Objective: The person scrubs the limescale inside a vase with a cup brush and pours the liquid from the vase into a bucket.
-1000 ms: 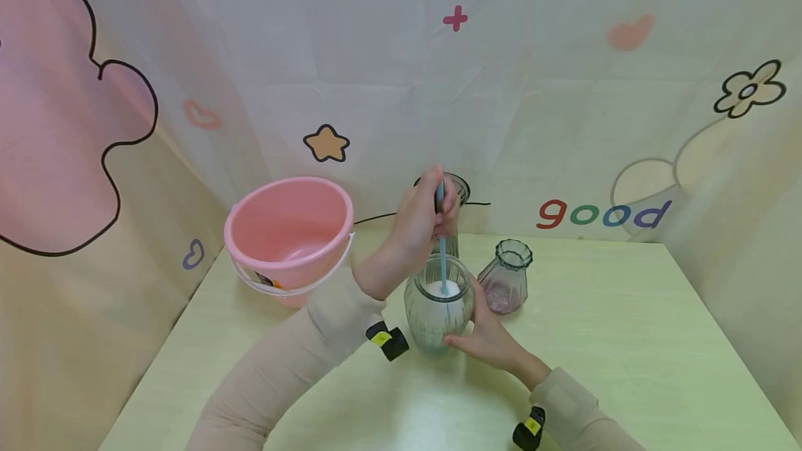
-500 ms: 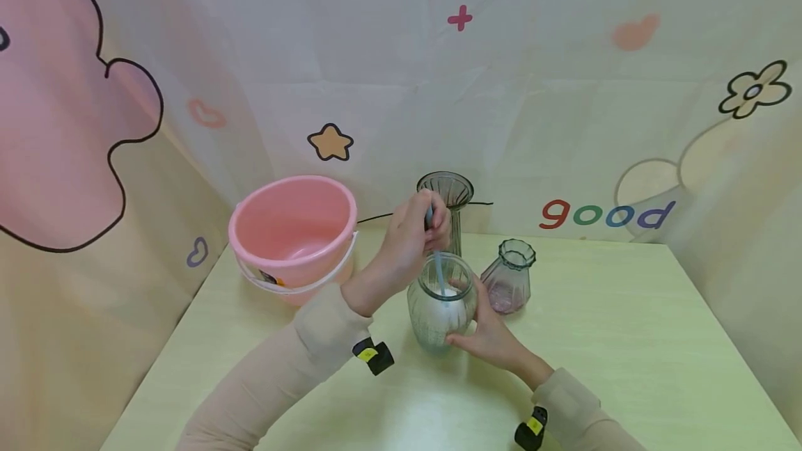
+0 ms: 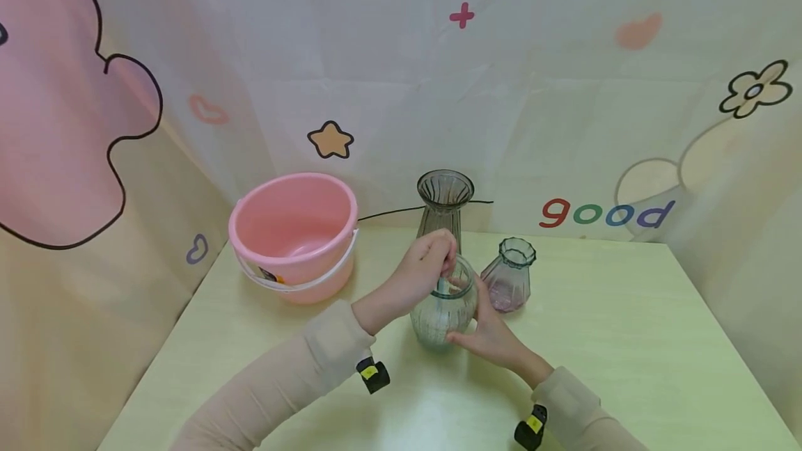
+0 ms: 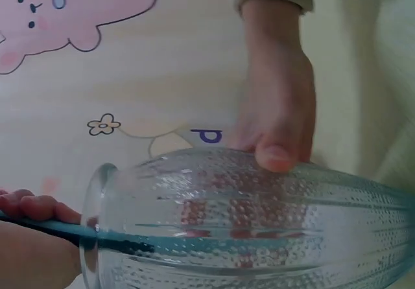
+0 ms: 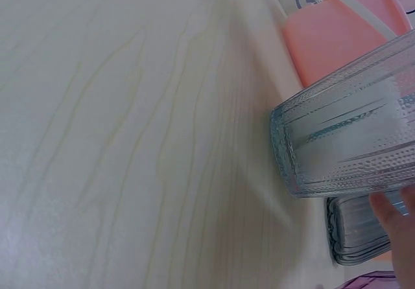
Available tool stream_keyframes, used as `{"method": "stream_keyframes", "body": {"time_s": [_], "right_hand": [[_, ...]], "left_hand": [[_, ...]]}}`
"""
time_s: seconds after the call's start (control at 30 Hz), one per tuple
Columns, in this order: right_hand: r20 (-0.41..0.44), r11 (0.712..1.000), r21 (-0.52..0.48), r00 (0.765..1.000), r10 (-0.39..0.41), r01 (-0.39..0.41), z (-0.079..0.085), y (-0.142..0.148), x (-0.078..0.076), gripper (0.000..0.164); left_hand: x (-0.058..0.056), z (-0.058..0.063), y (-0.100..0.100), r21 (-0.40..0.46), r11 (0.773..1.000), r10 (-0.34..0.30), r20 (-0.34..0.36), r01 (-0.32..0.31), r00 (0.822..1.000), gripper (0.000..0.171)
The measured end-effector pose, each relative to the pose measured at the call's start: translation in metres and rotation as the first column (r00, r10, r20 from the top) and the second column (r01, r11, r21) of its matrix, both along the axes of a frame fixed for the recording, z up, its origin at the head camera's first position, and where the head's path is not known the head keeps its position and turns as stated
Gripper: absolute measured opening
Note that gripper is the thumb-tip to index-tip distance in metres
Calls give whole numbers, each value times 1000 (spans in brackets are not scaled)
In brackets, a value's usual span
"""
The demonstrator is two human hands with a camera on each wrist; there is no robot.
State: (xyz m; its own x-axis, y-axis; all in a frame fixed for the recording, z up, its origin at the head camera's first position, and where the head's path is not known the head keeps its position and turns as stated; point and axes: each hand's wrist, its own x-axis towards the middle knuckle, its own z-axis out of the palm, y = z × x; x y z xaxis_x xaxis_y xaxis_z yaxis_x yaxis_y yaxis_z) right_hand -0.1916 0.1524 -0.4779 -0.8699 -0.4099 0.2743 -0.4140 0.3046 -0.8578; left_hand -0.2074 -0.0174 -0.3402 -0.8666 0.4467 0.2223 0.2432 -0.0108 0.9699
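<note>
In the head view my left hand (image 3: 421, 266) is at the mouth of a clear ribbed glass vase (image 3: 438, 326), gripping the handle of a sponge brush. The teal brush handle (image 4: 194, 243) runs through the neck and down inside the glass in the left wrist view. A blurred white mass, apparently the brush head, shows through the wall in the right wrist view. My right hand (image 3: 495, 343) holds the vase from its right side, thumb in front and fingers behind. The vase stands nearly upright, its base low over or on the table.
A pink bucket (image 3: 293, 277) with a white handle stands to the left. Behind the vase rises a tall grey flared glass vase (image 3: 445, 190). A small purple-tinted vase (image 3: 509, 280) stands just right. A printed curtain (image 3: 388, 75) hangs behind the pale green table (image 3: 614, 339).
My left hand has come down from well above the vase to its mouth, pushing the brush deeper inside. My right hand keeps its hold on the vase.
</note>
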Motion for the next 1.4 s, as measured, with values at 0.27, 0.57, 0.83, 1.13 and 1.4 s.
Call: {"method": "stream_keyframes", "body": {"time_s": [0.27,0.57,0.83,1.13,1.4], "right_hand": [[29,1000,-3,1000,-12,12,-9,2,-5,109],[-32,1000,-5,999,-19,19,-8,-1,-4,113],[-6,997,-11,997,-74,74,-6,-5,-3,114],[1,994,-38,995,-99,99,-8,-9,-3,112],[-42,993,-45,993,-112,110,-10,-10,-3,111]], "left_hand": [[5,4,4,-58,998,-4,16,5,1000,25],[11,30,3,137,990,-25,-64,34,998,25],[12,74,-4,242,968,-42,-116,69,992,23],[11,73,-2,260,965,5,-79,16,997,24],[7,52,0,238,971,10,-52,2,999,24]]}}
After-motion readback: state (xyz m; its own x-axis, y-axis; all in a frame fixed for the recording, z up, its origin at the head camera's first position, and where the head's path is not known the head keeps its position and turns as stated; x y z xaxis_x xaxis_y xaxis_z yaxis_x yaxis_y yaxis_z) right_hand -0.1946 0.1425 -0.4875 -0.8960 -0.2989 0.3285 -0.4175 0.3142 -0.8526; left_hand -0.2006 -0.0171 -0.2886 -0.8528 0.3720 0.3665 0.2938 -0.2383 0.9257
